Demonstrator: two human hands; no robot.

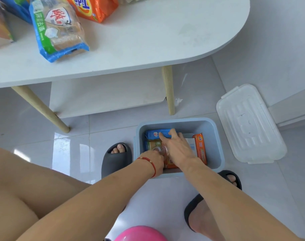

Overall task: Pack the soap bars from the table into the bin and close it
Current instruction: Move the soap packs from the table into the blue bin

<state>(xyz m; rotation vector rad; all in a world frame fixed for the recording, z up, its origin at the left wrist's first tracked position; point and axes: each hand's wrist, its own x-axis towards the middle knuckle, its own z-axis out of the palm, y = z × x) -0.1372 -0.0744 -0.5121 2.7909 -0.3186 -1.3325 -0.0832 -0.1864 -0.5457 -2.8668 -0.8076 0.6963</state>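
Spanning the top of the view, white table (148, 37) with rounded end, wooden legs, low shelf under it. On the table: clear-and-blue multipack of soap bars (57, 30) lying tilted, orange Tide pack (94, 7) behind it, more packaging at far left edge, cut off. Clear lid (249, 124) lies on the tiled floor, right of the bin, apart from it. Light blue bin (216, 136) sits open on the floor between the person's feet in dark slippers (116, 159). Inside bin: blue soap bar (154, 133) along the far wall, green-gold bar (152, 145) just in front of it, orange soap bar (200, 147) standing on edge by the right wall, another orange-wrapped pack near the front wall, mostly hidden by the hands. Right hand (177, 148) reaches into bin, fingers spread and nearly straight, fingertips resting on the blue soap bar, not curled round it. Left hand (157, 159), red string bracelet on wrist, is down in the bin at the near-left; fingers hidden, grip cannot be told. Pink round object (140, 233) at bottom edge.
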